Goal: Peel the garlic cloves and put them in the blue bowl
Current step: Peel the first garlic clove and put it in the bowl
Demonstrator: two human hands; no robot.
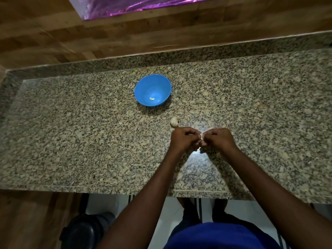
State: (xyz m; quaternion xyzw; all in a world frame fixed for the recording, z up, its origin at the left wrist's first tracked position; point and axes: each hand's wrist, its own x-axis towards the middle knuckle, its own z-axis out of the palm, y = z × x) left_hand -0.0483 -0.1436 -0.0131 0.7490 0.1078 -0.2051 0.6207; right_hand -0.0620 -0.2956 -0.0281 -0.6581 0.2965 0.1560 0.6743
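Observation:
A blue bowl stands on the granite counter, toward the back middle, with one peeled garlic clove lying inside it. A garlic bulb sits on the counter just beyond my hands. Both hands meet above the counter near its front. My left hand and my right hand each pinch a pale garlic clove between their fingertips. Most of that clove is hidden by my fingers.
A wooden wall panel rises behind the counter's raised granite back edge. A purple shiny sheet is at the top. Below the counter's front edge are a dark stool and the floor.

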